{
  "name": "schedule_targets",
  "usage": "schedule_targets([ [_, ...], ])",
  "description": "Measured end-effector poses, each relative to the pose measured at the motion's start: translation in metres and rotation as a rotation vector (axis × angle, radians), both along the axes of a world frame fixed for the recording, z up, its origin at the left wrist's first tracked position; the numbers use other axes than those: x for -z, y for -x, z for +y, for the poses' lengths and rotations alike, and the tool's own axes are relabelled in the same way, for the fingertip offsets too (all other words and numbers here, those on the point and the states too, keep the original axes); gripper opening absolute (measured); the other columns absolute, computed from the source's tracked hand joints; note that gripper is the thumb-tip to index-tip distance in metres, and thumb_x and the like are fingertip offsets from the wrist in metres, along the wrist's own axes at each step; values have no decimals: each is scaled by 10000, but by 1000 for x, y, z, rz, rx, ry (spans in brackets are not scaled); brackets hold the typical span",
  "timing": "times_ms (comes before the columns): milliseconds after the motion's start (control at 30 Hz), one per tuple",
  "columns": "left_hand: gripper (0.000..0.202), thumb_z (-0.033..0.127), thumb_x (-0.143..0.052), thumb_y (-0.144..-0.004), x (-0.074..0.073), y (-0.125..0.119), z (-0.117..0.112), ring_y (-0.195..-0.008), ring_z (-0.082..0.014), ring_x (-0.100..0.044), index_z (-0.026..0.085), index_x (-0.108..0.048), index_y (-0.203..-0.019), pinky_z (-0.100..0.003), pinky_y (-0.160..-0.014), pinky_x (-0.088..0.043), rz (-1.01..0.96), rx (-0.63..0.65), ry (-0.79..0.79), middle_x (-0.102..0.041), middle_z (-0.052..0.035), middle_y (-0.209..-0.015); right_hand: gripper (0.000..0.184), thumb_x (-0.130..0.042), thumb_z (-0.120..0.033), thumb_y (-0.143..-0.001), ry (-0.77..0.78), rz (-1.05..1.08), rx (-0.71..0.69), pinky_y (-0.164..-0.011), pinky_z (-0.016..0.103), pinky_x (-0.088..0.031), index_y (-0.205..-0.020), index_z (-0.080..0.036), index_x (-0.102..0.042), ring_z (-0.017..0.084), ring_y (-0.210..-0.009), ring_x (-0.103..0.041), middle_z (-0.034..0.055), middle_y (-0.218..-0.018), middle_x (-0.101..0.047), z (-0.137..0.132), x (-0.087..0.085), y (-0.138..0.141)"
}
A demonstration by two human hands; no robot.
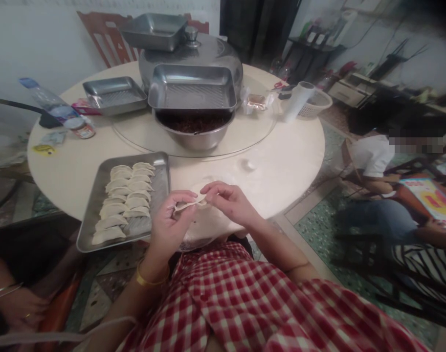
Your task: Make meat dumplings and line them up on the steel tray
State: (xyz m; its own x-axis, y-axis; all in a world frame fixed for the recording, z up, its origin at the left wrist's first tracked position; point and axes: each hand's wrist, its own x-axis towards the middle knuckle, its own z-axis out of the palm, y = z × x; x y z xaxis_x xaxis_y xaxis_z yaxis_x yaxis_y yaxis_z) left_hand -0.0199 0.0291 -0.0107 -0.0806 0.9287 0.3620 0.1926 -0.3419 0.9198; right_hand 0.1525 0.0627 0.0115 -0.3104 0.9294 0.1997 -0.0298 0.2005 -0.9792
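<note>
Between my two hands, over the near edge of the round table, is a pale dumpling [199, 199] folded along its rim. My left hand [171, 217] holds its left end between thumb and fingers. At the other end, my right hand [228, 201] pinches the dough edge. A metal tray [160, 195] to the left of my hands carries two columns of folded dumplings [129, 188]. Beyond my hands stands a steel bowl [197, 140] of dark filling [189, 123], partly covered by a rectangular metal tray [193, 93]. A small piece of dough [248, 165] lies to the right on the table.
A large lidded pan [215, 54] stands at the back with another tray [153, 29] on it. Left are a plastic bottle [57, 107] and a jar [81, 128]; right, a plastic basket [316, 103]. One person sits at right; another person's hand [19, 305] shows lower left.
</note>
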Motion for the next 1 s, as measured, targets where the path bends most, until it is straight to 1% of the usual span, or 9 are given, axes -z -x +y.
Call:
schedule_targets([
  [100,39,220,-649,-828,-1,-2,2,-561,-80,-538,205,-627,-856,-228,-545,-472,-53,-19,12,-685,-25,-967,124,-654,-325,-799,-161,-41,120,-722,302,-527,-766,-206,-663,157,-874,-648,38,-932,-692,-3,3,4],
  [167,46,220,-651,-829,-2,-4,3,-522,-61,-517,204,-624,-862,-224,-541,-476,-84,-16,9,-681,-16,-972,103,-661,-325,-805,-221,-39,169,-716,309,-542,-801,-222,-659,169,-878,-654,46,-929,-695,-5,5,8],
  [267,53,213,-663,-820,-3,-6,4,-503,-46,-506,204,-623,-855,-216,-530,-474,-96,0,-1,-667,-9,-988,82,-644,-296,-827,-240,1,204,-703,305,-561,-775,-233,-656,172,-873,-665,63,-928,-705,-6,9,13],
  [400,67,227,-673,-805,-2,-8,5,-554,-71,-531,201,-617,-833,-221,-532,-472,-71,-16,5,-662,-27,-982,114,-655,-309,-829,-252,36,245,-711,320,-575,-753,-227,-674,184,-882,-667,55,-937,-705,-7,10,15],
  [500,77,247,-670,-810,-1,-8,6,-591,-89,-546,205,-611,-835,-224,-543,-475,-66,-16,10,-665,-34,-971,85,-639,-286,-837,-308,35,257,-747,341,-586,-783,-238,-684,201,-915,-667,57,-950,-704,-9,10,16],
  [600,66,245,-664,-822,-1,-7,6,-564,-76,-535,209,-612,-842,-219,-540,-478,-99,26,22,-660,-22,-972,74,-613,-261,-851,-388,34,246,-804,352,-585,-827,-251,-683,199,-926,-668,59,-952,-705,-9,10,15],
  [733,64,238,-662,-821,-3,-7,7,-512,-61,-518,202,-611,-833,-222,-515,-478,-129,60,61,-655,-18,-968,76,-591,-253,-861,-397,-1,240,-871,341,-569,-867,-253,-667,187,-955,-665,58,-962,-701,-9,11,13],
  [867,55,222,-663,-813,-5,-9,8,-491,-52,-517,200,-617,-835,-224,-508,-475,-156,69,62,-646,-14,-970,83,-595,-251,-878,-433,34,218,-883,368,-561,-934,-246,-657,182,-965,-660,60,-988,-695,-10,12,12],
  [1000,31,222,-653,-824,-6,-12,9,-528,-61,-528,201,-638,-843,-217,-507,-467,-179,90,73,-647,-17,-961,94,-603,-230,-874,-466,63,203,-881,374,-562,-949,-246,-656,189,-969,-664,76,-1014,-690,-11,14,11],
])
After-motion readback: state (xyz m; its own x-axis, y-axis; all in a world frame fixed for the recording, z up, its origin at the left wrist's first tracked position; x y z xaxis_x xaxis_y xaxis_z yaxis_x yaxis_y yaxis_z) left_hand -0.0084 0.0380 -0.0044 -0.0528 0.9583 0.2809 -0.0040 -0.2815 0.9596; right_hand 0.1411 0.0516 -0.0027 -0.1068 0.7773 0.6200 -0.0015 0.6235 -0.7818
